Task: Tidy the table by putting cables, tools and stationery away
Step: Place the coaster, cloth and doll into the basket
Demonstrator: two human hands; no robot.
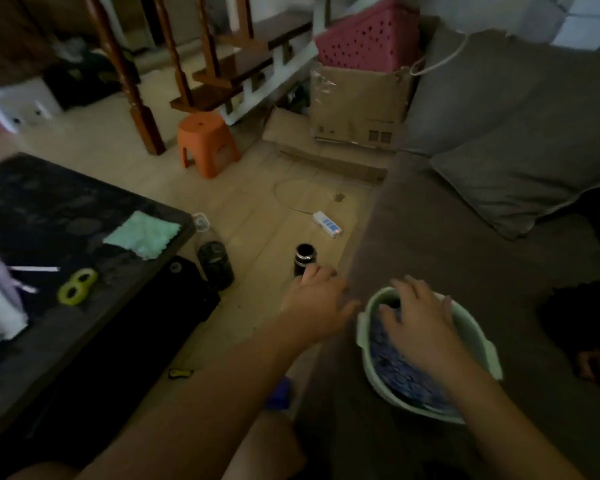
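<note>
- A yellow-green looped item (pixel 78 285) is lying on the dark desk (pixel 49 202), near the desk's front edge, with a white stick (pixel 35 269) just beside it; blur is hiding what either one is.
- A pale green cloth (pixel 142 234) is lying at the desk's right corner, close to the edge.
- Open floor (pixel 257 209) is running between the desk and the sofa (pixel 447 244). A white power strip (pixel 327 227) with its cable, a black flask (pixel 305 259) and a bottle (pixel 213 261) are standing or lying in that gap.
- The left hand (pixel 321 303) is reaching over the floor at the sofa's edge with its fingers loosely spread and holding nothing. Its fingertips are overlapping the flask's base; I cannot tell whether they touch.
- The right hand (pixel 418 318) is resting inside a pale green basin (pixel 371 301) on the sofa, its fingers splayed flat on blue patterned contents.
- A grey cushion (pixel 520 181) is leaning on the sofa.
- An orange stool (pixel 207 140), a cardboard box (pixel 357 102) and a pink basket (pixel 368 39) are standing beyond.
</note>
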